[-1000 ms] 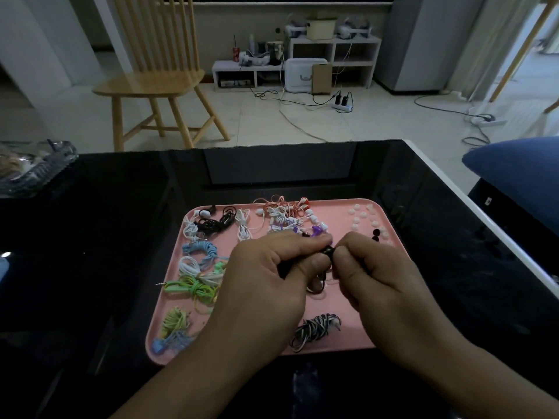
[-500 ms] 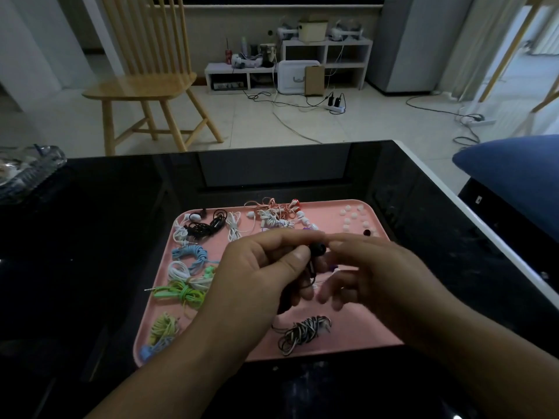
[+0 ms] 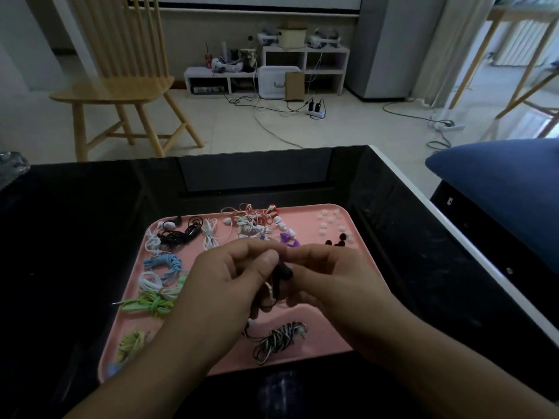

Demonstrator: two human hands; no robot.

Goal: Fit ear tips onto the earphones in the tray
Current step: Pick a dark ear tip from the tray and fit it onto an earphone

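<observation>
Pink plastic tray (image 3: pixel 320 300), shallow with rounded corners, flat on glossy black tabletop (image 3: pixel 90 237). Above its middle, both hands close together: left hand (image 3: pixel 223 285) with fingers curled, thumb and forefinger pinching black earphone (image 3: pixel 282 272); right hand (image 3: pixel 335 282) with fingertips curled in against the same bud, whether gripping an ear tip not discernible. Thin cable of that earphone hanging down between the palms. Hands and forearms hiding much of tray's centre. Along tray's left edge, coiled bundles: white and black cords (image 3: pixel 178 234) at far corner, light blue coil (image 3: pixel 163 263), white coil (image 3: pixel 149 282), bright green flat cable (image 3: pixel 148 305), yellow-green bundle (image 3: pixel 133 344) nearest. At far edge, tangled white and red-orange earphones (image 3: pixel 254 220), purple earphone (image 3: pixel 289 240) just beside. Black-and-white striped bundle (image 3: pixel 279 340) near front rim, between the forearms. Loose white ear tips (image 3: pixel 329 220), small and dome-shaped, scattered in far right corner; a few black ear tips (image 3: pixel 340 238) just beside them, near right hand's knuckles. Beyond tabletop, pale wooden spindle-back chair (image 3: pixel 121 83) on tiled floor, low white shelf unit (image 3: pixel 266 71) with cables trailing out. Blue cushion (image 3: pixel 499 189) at right. No legible writing anywhere.
</observation>
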